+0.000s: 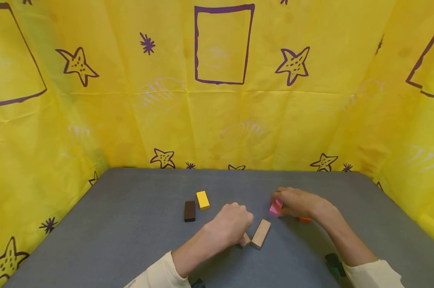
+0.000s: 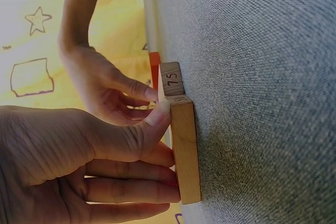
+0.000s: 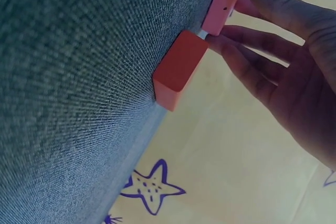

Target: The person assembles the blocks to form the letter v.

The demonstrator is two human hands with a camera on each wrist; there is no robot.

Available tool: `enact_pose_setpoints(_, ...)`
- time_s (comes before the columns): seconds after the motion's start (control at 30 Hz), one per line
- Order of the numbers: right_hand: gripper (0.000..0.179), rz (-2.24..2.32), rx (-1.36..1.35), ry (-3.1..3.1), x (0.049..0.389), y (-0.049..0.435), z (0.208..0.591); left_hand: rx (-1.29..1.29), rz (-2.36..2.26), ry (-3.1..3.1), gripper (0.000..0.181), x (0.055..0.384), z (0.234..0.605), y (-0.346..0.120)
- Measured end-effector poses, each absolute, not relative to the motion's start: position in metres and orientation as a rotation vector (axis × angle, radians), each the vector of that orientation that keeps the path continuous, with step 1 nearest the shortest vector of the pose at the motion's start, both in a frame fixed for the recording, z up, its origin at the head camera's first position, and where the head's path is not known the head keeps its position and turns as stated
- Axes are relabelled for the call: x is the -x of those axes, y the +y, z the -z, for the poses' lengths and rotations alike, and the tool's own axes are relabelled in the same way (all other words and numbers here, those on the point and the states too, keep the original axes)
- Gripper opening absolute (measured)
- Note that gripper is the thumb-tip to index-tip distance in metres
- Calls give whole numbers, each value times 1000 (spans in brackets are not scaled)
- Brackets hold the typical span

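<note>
In the head view my left hand (image 1: pixel 228 225) pinches a plain wooden block (image 1: pixel 245 240) on the table, mostly covered by the hand there. The left wrist view shows thumb and fingertips on that wooden block (image 2: pixel 187 153), which stands on the cloth. Another wooden block (image 1: pixel 261 234) meets it at a corner; dark digits mark its end (image 2: pixel 171 80). Farther right, my right hand (image 1: pixel 299 203) holds a pink block (image 1: pixel 276 209) between thumb and fingers, low at the table surface. Beside that hand lies an orange-red block (image 3: pixel 181 61), partly hidden by the wrist in the head view.
A dark brown block (image 1: pixel 189 211) and a yellow block (image 1: pixel 203 200) lie close together left of the hands. Grey cloth covers the table (image 1: pixel 130 224). Yellow curtains (image 1: pixel 217 120) with starfish drawings rise behind it and at both sides.
</note>
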State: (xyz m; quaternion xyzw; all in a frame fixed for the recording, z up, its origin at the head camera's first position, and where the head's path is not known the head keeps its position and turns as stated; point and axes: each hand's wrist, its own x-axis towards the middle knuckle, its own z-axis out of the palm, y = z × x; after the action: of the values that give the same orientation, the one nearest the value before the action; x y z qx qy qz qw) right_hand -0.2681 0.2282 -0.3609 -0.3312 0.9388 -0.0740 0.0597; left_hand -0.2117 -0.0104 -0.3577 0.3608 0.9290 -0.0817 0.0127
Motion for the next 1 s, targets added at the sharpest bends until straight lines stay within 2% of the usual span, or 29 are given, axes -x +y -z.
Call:
enact_pose_setpoints(0.47,27,220,1030,2823,267,222,361,-1181,312,2965,29,210,361,-11)
enact_pose_setpoints(1.0,30,245,1049,2771,266,216,359,-1148,307,2938,30,210,360,-11)
